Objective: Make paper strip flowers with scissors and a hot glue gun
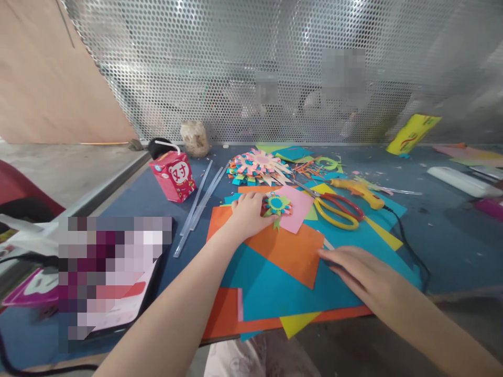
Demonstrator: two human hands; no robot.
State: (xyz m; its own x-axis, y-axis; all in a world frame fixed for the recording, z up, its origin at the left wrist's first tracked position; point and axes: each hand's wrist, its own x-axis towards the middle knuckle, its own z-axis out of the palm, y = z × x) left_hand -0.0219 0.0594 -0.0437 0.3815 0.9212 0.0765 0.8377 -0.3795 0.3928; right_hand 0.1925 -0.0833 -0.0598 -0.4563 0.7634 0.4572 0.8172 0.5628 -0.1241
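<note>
L hand (247, 213) reaches fwd over the paper pile, fingers curled round a small paper flower (277, 204) (green petals, blue centre, bits of orange/pink), gripping its left edge. Flower sits on a pink sheet (295, 211), just above the orange sheet (288, 250).

R hand (356, 272) lies flat, fingers spread and pointing left, pressing on the big blue sheet (275, 293) right beside the orange sheet's right corner. Holds nothing.

Under those: more orange paper and a yellow sheet (296, 322) poking out at the near table edge.

Just past the flower: scissors (336, 208) w/ red and yellow handles, lying on the papers. Next to them a yellow glue gun (359, 191), black cord running off toward the table's near right edge. Behind the L hand, a larger multi-colour paper flower (257, 167) w/ pink, blue, orange strips; paper scraps near it.

Left of the pile: clear glue sticks (198, 207) laid diagonally, and a red drink carton (173, 176) w/ a straw. Farther back a small jar (194, 138) against the perforated metal screen (275, 68). All on a blue table (451, 235).
</note>
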